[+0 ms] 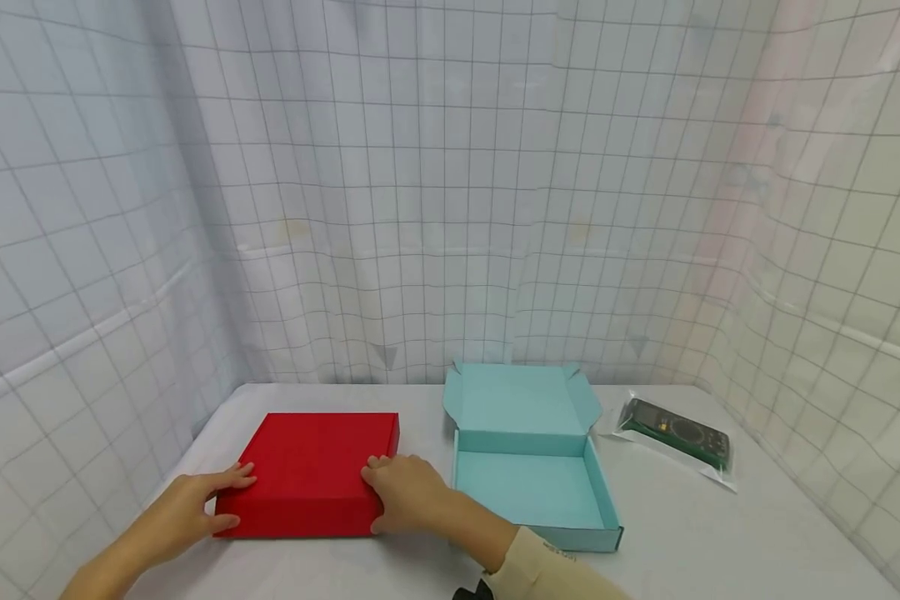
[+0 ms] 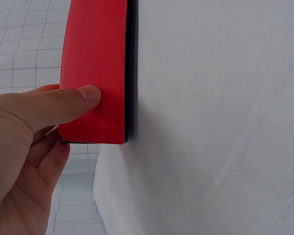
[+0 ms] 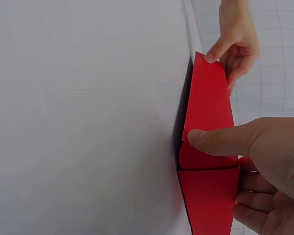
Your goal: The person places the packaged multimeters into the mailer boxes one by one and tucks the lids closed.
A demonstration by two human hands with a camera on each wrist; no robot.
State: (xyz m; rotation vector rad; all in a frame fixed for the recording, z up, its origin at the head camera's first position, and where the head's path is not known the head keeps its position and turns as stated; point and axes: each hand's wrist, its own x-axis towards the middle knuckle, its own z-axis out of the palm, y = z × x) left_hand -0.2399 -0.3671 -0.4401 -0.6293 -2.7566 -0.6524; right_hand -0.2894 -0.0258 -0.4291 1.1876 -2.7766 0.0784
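A closed red cardboard box (image 1: pixel 318 458) lies on the left part of the table, its front face toward me. My left hand (image 1: pixel 183 510) grips its left front corner. The left thumb presses the front face (image 2: pixel 95 63), and the other fingers reach behind to the side and top. At the right front corner my right hand (image 1: pixel 412 497) holds the box in the same way, thumb on the front and fingers over the top and right side. In the right wrist view both hands show at opposite ends of the red front panel (image 3: pixel 210 105), with a dark shadow along its lower edge.
Right of the red box stands a light blue box (image 1: pixel 528 487) with its lid (image 1: pixel 521 400) folded back. Farther right lies a dark green and black multimeter (image 1: pixel 675 432) in a clear plastic bag. Gridded white curtains (image 1: pixel 450 192) enclose the white table (image 1: pixel 720 533).
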